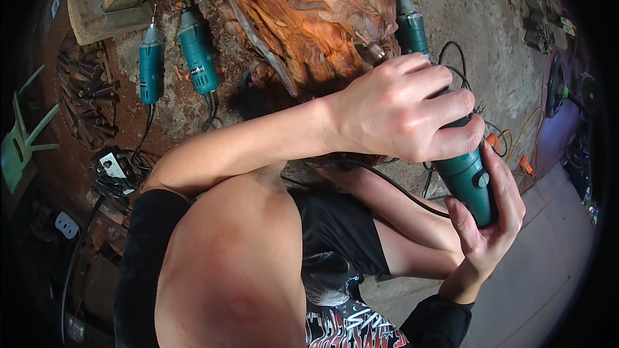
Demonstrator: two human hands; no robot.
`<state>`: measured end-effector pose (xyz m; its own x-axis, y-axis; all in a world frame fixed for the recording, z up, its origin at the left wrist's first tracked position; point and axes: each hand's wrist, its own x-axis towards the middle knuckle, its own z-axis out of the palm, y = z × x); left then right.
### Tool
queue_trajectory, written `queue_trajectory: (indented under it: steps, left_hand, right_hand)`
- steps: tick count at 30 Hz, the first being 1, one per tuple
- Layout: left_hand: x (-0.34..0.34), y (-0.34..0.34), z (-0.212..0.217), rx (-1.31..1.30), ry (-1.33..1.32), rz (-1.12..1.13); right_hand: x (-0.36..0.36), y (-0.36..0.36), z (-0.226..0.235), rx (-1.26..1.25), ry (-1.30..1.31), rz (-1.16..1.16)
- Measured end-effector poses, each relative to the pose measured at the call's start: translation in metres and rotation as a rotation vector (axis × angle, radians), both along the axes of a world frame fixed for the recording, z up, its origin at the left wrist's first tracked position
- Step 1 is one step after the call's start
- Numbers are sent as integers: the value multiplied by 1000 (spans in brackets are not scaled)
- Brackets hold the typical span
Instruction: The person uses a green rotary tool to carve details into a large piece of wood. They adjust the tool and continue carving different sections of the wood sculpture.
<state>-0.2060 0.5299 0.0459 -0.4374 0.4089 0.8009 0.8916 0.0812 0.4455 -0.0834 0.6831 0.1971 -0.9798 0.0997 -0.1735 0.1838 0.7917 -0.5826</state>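
Power tool (pixel 474 187) slants from the right hand (pixel 493 212) up toward the wood (pixel 322 22)

The green power tool is held in both hands, right of the person's lap, its long axis running from lower right to upper left. Its metal tip (pixel 374 52) points at the reddish wood; whether they touch, I cannot tell. The left hand (pixel 409 106), nearer the wood, wraps curled fingers over the front half. The right hand cups the rear end between thumb and fingers. Another green tool (pixel 412 29) lies just right of the wood.
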Motion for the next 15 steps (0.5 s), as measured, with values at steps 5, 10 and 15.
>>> queue_trajectory:
  steps: [5, 10, 15]
  left_hand:
    - [4, 5, -3, 1, -4, -25]
    - [2, 4, -2, 21, 3, -4]
    - [9, 6, -2, -1, -28, -20]
  right_hand:
    - [1, 3, 4, -25, -45, -33]
    - [1, 2, 1, -2, -13, -12]
    - [1, 7, 7, -18, -53, -22]
